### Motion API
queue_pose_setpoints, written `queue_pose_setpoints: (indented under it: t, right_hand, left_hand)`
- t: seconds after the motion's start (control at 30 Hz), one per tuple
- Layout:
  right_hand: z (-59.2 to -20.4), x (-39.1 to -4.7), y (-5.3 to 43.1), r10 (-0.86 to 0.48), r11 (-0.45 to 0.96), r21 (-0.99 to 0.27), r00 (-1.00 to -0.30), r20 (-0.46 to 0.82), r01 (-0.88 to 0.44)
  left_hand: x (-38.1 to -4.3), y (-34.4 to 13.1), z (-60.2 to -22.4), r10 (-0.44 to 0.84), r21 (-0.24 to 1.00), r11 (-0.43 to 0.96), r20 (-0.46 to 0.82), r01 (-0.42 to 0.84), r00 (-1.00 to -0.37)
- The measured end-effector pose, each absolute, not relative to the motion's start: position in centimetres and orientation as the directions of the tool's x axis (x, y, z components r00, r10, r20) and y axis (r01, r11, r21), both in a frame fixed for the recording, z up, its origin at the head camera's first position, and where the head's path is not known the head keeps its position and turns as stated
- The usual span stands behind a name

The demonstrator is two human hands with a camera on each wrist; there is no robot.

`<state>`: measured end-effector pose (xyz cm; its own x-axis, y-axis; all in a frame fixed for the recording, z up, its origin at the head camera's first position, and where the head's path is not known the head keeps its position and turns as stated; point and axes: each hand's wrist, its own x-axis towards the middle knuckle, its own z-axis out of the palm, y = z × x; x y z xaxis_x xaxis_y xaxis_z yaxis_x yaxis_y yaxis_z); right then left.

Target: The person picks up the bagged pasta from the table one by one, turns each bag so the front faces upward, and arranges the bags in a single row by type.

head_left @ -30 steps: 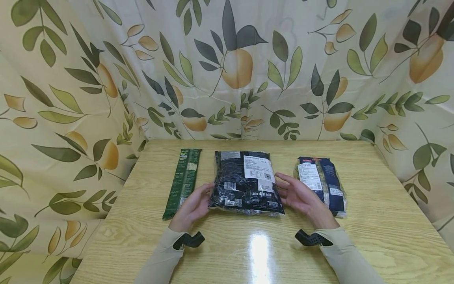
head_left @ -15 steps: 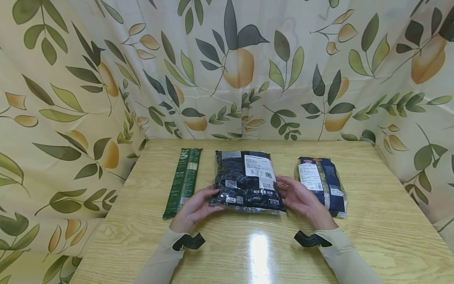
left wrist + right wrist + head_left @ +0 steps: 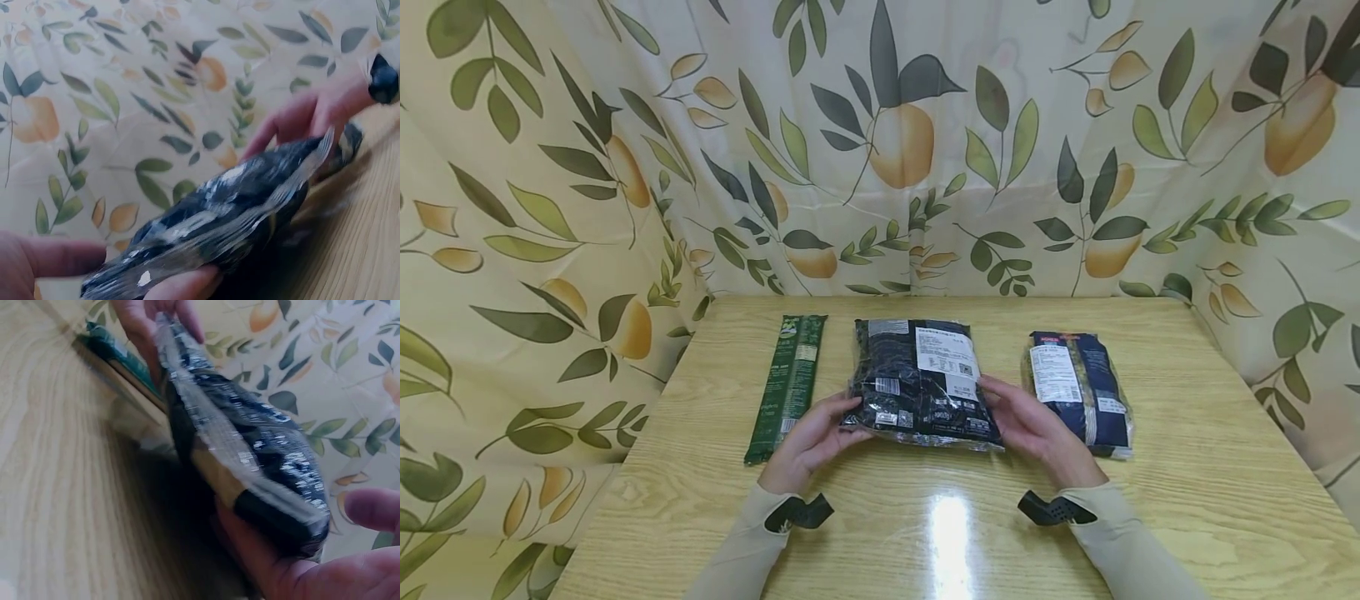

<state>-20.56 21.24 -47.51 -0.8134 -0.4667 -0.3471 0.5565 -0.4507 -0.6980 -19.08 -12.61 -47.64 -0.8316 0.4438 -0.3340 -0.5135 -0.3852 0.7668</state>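
Observation:
A dark, plump plastic food packet (image 3: 917,383) with white printed labels lies between both hands in the middle of the head view. My left hand (image 3: 812,442) grips its near left corner, thumb on top and fingers underneath. At the right edge, my right hand (image 3: 1033,429) holds the packet with fingers reaching below it. In the right wrist view, the right thumb (image 3: 375,509) stands beside the packet's end. Both wrist views show the near sealed edge of the packet (image 3: 231,212) raised, with a dark shadow on the table under it.
A long, narrow green packet (image 3: 786,387) lies left of the left hand on the wooden table (image 3: 880,533). Right of the right hand is a blue packet with a clear window and white label (image 3: 1060,375). A leaf-and-fruit patterned curtain (image 3: 880,200) hangs behind and at the sides.
The left hand has shifted right, its thumb coming over the packet's corner and its fingers under the near edge. The right hand has moved slightly inward against the right edge. The packet barely shifts.

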Motion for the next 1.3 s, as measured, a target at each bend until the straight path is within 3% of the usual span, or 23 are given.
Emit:
queue_pose_setpoints:
  t: [0.47,0.77,0.97,1.07,1.3]
  right_hand:
    - [-47.6,-20.6,20.8,-0.466,-0.415,-0.736,-0.820,-0.333,0.535]
    - [-47.4,-20.5,20.7,-0.458,-0.440,-0.715,-0.821,-0.342,0.543]
    - [-47.2,-20.4,20.7,-0.447,-0.440,-0.724,-0.829,-0.336,0.531]
    - [-47.1,-20.4,20.7,-0.437,-0.432,-0.734,-0.833,-0.338,0.525]
    - [-46.8,-20.3,20.6,-0.431,-0.429,-0.740,-0.837,-0.337,0.519]
  left_hand:
    - [-19.6,-13.6,-48.4,0.484,0.824,-0.268,-0.333,-0.499,-0.809]
    - [-19.3,-14.2,-46.8,0.341,0.907,-0.214,-0.279,-0.363,-0.898]
    - [-19.9,-13.4,-44.6,0.255,0.952,-0.207,-0.171,-0.226,-0.952]
    - [-20.2,-12.3,-43.7,0.234,0.978,-0.124,-0.137,-0.170,-0.963]
    - [-20.3,-10.2,-43.4,0.330,0.990,0.035,-0.143,-0.139,-0.933]
